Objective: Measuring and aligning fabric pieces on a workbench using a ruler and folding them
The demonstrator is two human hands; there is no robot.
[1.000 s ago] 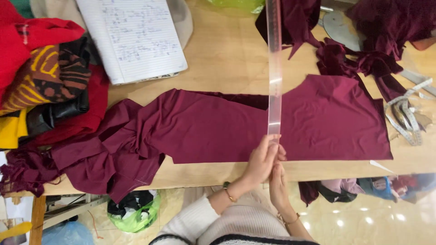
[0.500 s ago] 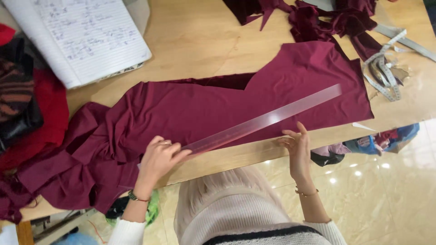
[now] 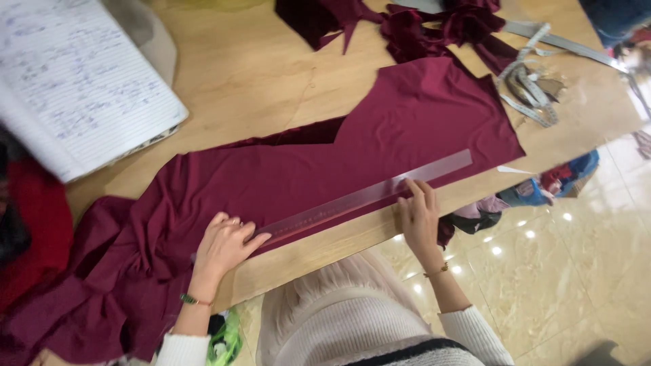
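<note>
I am pressing the clear ruler (image 3: 366, 194) flat on the maroon cloth (image 3: 325, 169) along the tabletop's near edge, left hand (image 3: 224, 245) and right hand (image 3: 419, 215) open, fingers spread. Uneven pressure risks the ruler skidding and the cloth bunching.

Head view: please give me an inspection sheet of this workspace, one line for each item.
Surface: wooden table, fabric over its near edge.
Job's things: clear ruler lying flat along the maroon fabric.
Clutter: open notebook, fabric scraps, measuring tape.
Grips: left hand presses the ruler's left end; right hand presses nearer its right end.
Cables: nothing seen.
Surroundings: glossy tiled floor, red cloth at left.
</note>
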